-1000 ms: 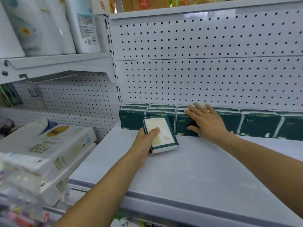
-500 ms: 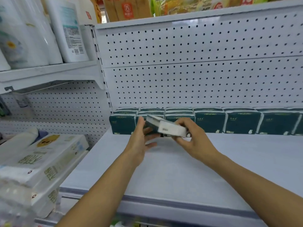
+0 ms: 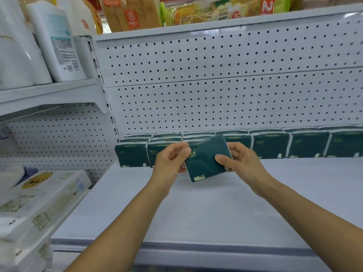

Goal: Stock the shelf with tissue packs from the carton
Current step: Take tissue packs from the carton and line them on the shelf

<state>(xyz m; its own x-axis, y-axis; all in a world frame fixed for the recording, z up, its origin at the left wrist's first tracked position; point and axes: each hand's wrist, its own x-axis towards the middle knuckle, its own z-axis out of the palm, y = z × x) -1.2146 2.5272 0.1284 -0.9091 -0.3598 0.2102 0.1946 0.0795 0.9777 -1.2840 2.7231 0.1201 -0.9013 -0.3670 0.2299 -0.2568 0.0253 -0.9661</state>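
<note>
Far left: stacked white paper-goods packs (image 3: 33,209), lying flat on a lower neighbouring shelf, clear of the work.

Upper left: white roll packs (image 3: 39,46) on a higher shelf, well above the hands.

Left hand (image 3: 170,160): raised above the shelf (image 3: 196,213), grip clamped on the left edge of the held tissue pack (image 3: 206,159), thumb to the near face, fingers curled behind.

Held tissue pack: dark green, tilted, clear of the shelf surface, directly in front of the row of tissue packs (image 3: 271,145); broad dark face toward the camera, label strip at the lower edge.

Right hand (image 3: 240,160): grip clamped on the right edge of the same pack, thumb across the front face.

Row of tissue packs: upright along the pegboard back panel (image 3: 216,99), doubled in depth at the left end, single from the middle rightward, running out of view at right.

Step in hand, by judgement: orienting one pack between both hands before placement. Carton not in view.

Next move, by judgement: set upright, front face outward, slid back against the existing row, probably continuing the second rank where the doubling ends.

Edges and room: broad bare shelf surface forward of the row; raised front lip (image 3: 196,248) along the near edge; upright post (image 3: 106,107) bounding the left end; ample height beneath the upper shelf (image 3: 225,22).
</note>
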